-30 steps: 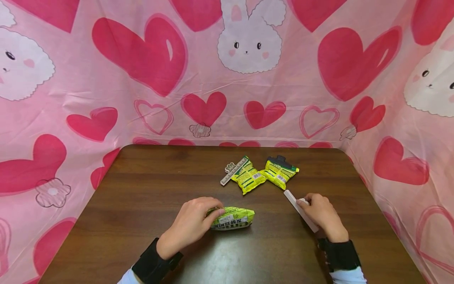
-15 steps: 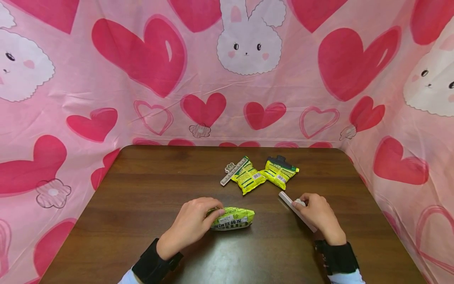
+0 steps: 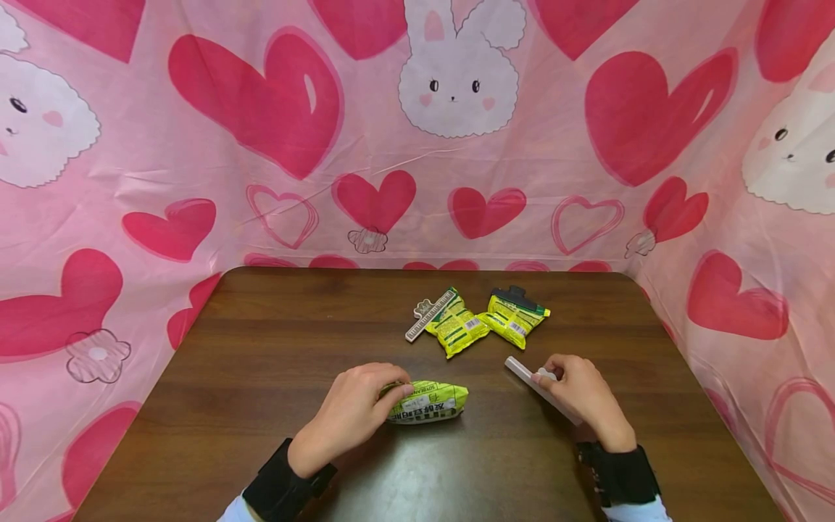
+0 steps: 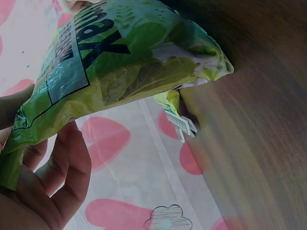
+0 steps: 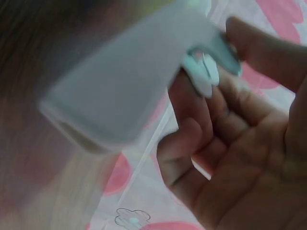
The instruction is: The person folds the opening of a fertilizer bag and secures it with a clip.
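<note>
My left hand (image 3: 357, 404) pinches the gathered end of a green printed plastic bag (image 3: 430, 403) at the table's middle. In the left wrist view the bag (image 4: 120, 57) looks plump, its narrow end between thumb and fingers. To the right, my right hand (image 3: 590, 399) holds a long white bag clip (image 3: 538, 388) by its handles, the bar pointing up and left toward the bag. In the right wrist view, thumb and fingers sit on the two handles of the clip (image 5: 120, 81), and a narrow slot shows at the bar's end.
Behind the hands lie two small yellow-green packets. One packet (image 3: 459, 330) carries a striped clip (image 3: 430, 315), the other packet (image 3: 512, 322) a black clip (image 3: 520, 299). They stand on the brown wooden table (image 3: 293, 319). A pink heart-print cloth (image 3: 378, 145) rises behind the table.
My right hand has moved slightly left with the white clip, whose far end has come nearer the green bag. My left hand and the bag have stayed in place.
</note>
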`<state>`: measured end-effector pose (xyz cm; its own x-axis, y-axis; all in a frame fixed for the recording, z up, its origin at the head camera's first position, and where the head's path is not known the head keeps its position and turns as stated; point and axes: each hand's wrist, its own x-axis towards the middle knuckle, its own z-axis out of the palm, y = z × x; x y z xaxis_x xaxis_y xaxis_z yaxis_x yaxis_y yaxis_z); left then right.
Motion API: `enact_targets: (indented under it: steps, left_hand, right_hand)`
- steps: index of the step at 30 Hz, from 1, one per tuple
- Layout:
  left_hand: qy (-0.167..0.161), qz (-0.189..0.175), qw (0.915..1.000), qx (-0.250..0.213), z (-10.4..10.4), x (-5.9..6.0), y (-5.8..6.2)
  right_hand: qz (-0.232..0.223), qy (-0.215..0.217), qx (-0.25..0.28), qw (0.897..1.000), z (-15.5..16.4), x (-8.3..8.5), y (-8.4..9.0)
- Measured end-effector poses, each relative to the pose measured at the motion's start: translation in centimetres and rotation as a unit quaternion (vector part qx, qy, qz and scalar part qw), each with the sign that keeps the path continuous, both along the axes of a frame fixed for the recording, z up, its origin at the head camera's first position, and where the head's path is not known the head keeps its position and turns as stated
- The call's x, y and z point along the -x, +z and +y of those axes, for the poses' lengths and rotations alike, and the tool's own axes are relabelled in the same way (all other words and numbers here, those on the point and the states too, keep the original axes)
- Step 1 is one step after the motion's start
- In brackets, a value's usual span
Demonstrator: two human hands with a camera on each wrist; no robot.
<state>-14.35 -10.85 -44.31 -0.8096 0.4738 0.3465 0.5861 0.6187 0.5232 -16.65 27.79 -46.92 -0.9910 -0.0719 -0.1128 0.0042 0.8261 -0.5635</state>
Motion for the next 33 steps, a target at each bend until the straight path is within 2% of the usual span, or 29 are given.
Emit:
enact_targets:
  steps: [4, 11, 18, 27, 33]
  left_hand:
    - [-0.001, 0.001, 1.0, 0.001, 0.0, 0.0, 0.0]
    - [-0.004, 0.003, 1.0, 0.002, 0.0, 0.0, 0.0]
    - [-0.005, 0.005, 1.0, -0.001, 0.0, 0.0, 0.0]
    - [-0.014, 0.014, 0.9998, -0.005, -0.1, 0.1, 0.0]
    - [-0.021, 0.025, 0.9994, -0.012, -0.1, 0.1, -0.1]
  right_hand:
    - [-0.004, 0.039, 0.008, 0.999, 0.1, 0.0, -0.2]
    - [0.024, 0.068, 0.039, 0.997, -0.4, 0.0, -0.2]
    - [0.067, 0.084, 0.061, 0.992, -1.0, -0.1, -0.2]
    - [0.073, 0.105, 0.066, 0.99, -1.5, -0.2, -0.2]
    - [0.096, 0.109, 0.065, 0.987, -1.7, -0.4, 0.1]
